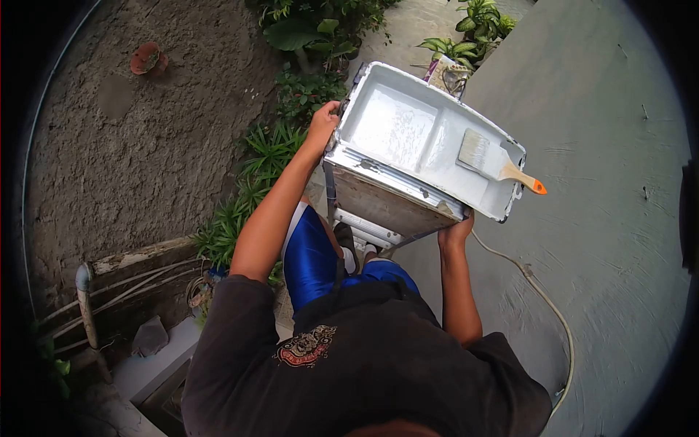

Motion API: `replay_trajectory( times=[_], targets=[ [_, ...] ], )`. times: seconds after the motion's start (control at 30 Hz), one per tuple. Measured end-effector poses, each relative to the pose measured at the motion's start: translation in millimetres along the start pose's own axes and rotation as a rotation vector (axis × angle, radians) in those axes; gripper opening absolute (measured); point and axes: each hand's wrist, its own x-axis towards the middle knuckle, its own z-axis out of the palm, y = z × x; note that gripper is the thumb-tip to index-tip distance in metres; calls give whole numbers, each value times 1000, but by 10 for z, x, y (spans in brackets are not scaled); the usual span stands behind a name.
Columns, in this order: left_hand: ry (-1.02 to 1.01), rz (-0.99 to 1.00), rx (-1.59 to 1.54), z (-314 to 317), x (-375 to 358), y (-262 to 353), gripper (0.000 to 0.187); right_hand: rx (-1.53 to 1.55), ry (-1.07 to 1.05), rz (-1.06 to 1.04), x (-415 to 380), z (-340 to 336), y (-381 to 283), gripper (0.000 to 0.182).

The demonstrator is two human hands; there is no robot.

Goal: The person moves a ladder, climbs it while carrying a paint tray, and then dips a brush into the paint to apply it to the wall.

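Note:
A white paint tray (397, 120) sits on top of what looks like a stepladder (378, 188), with a brown panel and white steps below. Wet white paint coats the tray's two sections. Across its right part lies a paintbrush (484, 156), bristles whitened, its wooden handle with an orange tip sticking out past the rim. My left hand (321, 130) is closed around the ladder's upper left side, close against the tray. Under the right front corner of the top, my right hand (456, 230) grips the ladder's edge; its fingers are partly hidden.
A grey plastered wall (597, 218) rises at the right, with a pale hose (542, 291) hanging along it. Green plants (266, 160) border rough ground (175, 160) at the left. Pipes (85, 306) stand at lower left. Behind the tray are potted leaves (455, 51).

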Motion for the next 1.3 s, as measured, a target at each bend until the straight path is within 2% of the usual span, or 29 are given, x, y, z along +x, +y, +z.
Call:
replay_trajectory(
  times=[0.1, 0.2, 0.33, 0.4, 0.5, 0.53, 0.57, 0.7, 0.8, 0.87, 1.07, 1.3],
  targets=[
    [-23, 47, -5, -26, 26, -101, 33, -26, -11, 1, 20, -65, 27, 52],
    [-10, -64, -40, 118, -188, 327, 32, -11, 56, 4, 26, -153, 57, 53],
    [-37, -119, -354, 234, -268, 172, 33, 6, 214, 40, -16, -233, -90, 55],
    [-49, -153, -365, 245, -291, 249, 33, -22, 149, 104, 0, -439, -11, 57],
    [-60, -155, -325, 169, -232, 247, 31, -70, 173, 99, 56, -621, 165, 64],
    [-66, -157, -301, 158, -225, 284, 31, -48, 188, 68, 50, -582, 199, 63],
    [-36, -195, -372, 201, -211, 260, 32, -121, 98, -1, 43, -547, 190, 62],
    [-68, -227, -342, 223, -258, 204, 37, -187, 29, 40, 64, -729, 135, 60],
    [-63, -201, -385, 241, -282, 146, 32, -216, 22, 90, 54, -982, 174, 59],
    [-71, -235, -368, 231, -250, 188, 36, -166, 49, 135, 39, -973, 174, 57],
    [-57, -220, -250, 229, -245, 234, 32, -78, 165, 274, -175, -366, -108, 57],
    [-67, -236, -80, 183, -230, 251, 31, -18, 215, 304, -188, -142, -154, 56]
  ],
)
